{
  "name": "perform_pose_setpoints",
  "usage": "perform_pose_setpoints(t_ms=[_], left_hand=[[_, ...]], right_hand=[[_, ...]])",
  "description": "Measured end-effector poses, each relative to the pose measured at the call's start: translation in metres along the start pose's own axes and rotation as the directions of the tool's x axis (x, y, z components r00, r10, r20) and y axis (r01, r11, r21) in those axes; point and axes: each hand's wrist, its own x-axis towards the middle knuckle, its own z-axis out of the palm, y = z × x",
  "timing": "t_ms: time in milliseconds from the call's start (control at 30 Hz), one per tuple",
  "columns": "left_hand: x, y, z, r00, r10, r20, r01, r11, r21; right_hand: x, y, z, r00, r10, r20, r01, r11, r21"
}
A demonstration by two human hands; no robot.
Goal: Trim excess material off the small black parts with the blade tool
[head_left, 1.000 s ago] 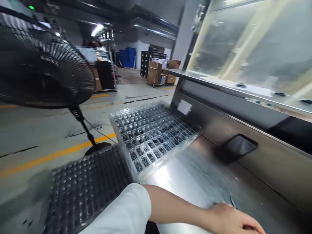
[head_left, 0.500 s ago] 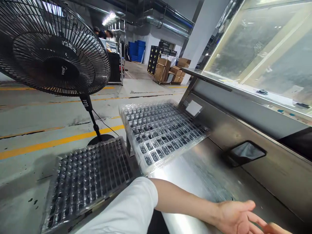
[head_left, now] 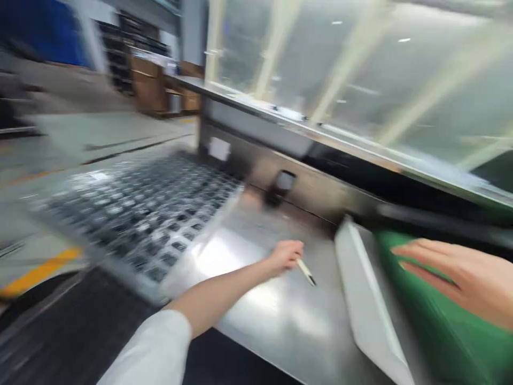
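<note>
My left hand is closed around one end of a slim, pale pen-like tool with a dark tip. The tool slants down to the right over the bare metal bench top. At the right edge, my right hand hovers above a green surface, smeared by motion. Its fingers are stretched out with a gap beside the thumb, and nothing shows in them. A white raised strip stands between the two hands.
A clear tray filled with several rows of small dark parts lies on the bench's left end. A dark phone-like object leans against the metal back wall. Glazed panels rise behind. Cardboard boxes stand far left.
The view has swung right, so the fan has left it and the white strip and green surface have come in. My left hand, formerly open, now grips the pen-like tool.
</note>
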Motion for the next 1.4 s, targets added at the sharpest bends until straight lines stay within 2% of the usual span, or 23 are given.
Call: perform_pose_setpoints(t_ms=[33, 67, 100, 133, 167, 200, 267, 400, 500, 633, 700, 767, 867, 1000, 1100, 1233, 1400], left_hand=[[0.001, -0.002, 0.0, 1.0, 0.002, 0.01, -0.002, 1.0, 0.022], [0.006, -0.005, -0.001, 1.0, 0.006, 0.026, -0.007, 0.999, 0.04], [0.012, -0.009, -0.004, 0.999, 0.007, 0.053, -0.01, 0.998, 0.059], [0.018, -0.014, -0.006, 0.997, 0.013, 0.076, -0.019, 0.997, 0.076], [0.023, -0.019, -0.008, 0.996, 0.041, 0.085, -0.049, 0.993, 0.103], [0.026, -0.023, -0.01, 0.993, 0.075, 0.091, -0.089, 0.984, 0.154], [0.026, -0.03, -0.012, 0.99, 0.099, 0.105, -0.122, 0.964, 0.235], [0.021, -0.033, -0.011, 0.99, 0.074, 0.122, -0.11, 0.938, 0.327], [0.023, -0.033, -0.009, 0.99, 0.073, 0.121, -0.112, 0.927, 0.359], [0.027, -0.034, -0.011, 0.989, 0.066, 0.129, -0.11, 0.92, 0.377], [0.027, -0.036, -0.012, 0.99, 0.061, 0.127, -0.105, 0.918, 0.381], [0.027, -0.037, -0.012, 0.991, 0.049, 0.126, -0.095, 0.915, 0.391], [0.026, -0.038, -0.011, 0.99, 0.038, 0.134, -0.089, 0.911, 0.403], [0.025, -0.039, -0.009, 0.99, 0.042, 0.136, -0.094, 0.911, 0.401], [0.026, -0.039, -0.009, 0.989, 0.035, 0.145, -0.092, 0.91, 0.405], [0.026, -0.038, -0.009, 0.987, 0.03, 0.159, -0.094, 0.905, 0.414], [0.024, -0.039, -0.008, 0.981, 0.017, 0.195, -0.098, 0.906, 0.411]], right_hand=[[-0.017, 0.011, -0.027, 0.994, 0.07, 0.078, -0.064, 0.996, -0.068], [-0.034, 0.02, -0.053, 0.966, 0.199, 0.163, -0.176, 0.974, -0.142], [-0.051, 0.027, -0.074, 0.911, 0.349, 0.219, -0.301, 0.927, -0.224], [-0.068, 0.032, -0.09, 0.818, 0.511, 0.264, -0.434, 0.85, -0.299], [-0.084, 0.036, -0.103, 0.695, 0.659, 0.287, -0.568, 0.748, -0.343], [-0.098, 0.039, -0.111, 0.584, 0.757, 0.293, -0.667, 0.653, -0.358], [-0.124, 0.046, -0.121, 0.436, 0.855, 0.28, -0.78, 0.514, -0.356], [-0.161, 0.066, -0.131, 0.293, 0.916, 0.275, -0.879, 0.371, -0.299], [-0.18, 0.077, -0.143, 0.221, 0.929, 0.297, -0.917, 0.301, -0.261], [-0.203, 0.072, -0.155, 0.118, 0.92, 0.373, -0.962, 0.199, -0.188], [-0.21, 0.065, -0.155, 0.081, 0.898, 0.434, -0.977, 0.157, -0.142], [-0.214, 0.058, -0.153, 0.07, 0.88, 0.47, -0.986, 0.133, -0.104], [-0.211, 0.056, -0.149, 0.08, 0.877, 0.474, -0.99, 0.126, -0.067], [-0.198, 0.062, -0.147, 0.11, 0.906, 0.41, -0.992, 0.126, -0.012], [-0.188, 0.067, -0.144, 0.115, 0.911, 0.397, -0.993, 0.113, 0.027], [-0.176, 0.068, -0.138, 0.062, 0.892, 0.447, -0.997, 0.074, -0.009], [-0.168, 0.076, -0.133, -0.01, 0.912, 0.409, -0.989, 0.051, -0.139]])
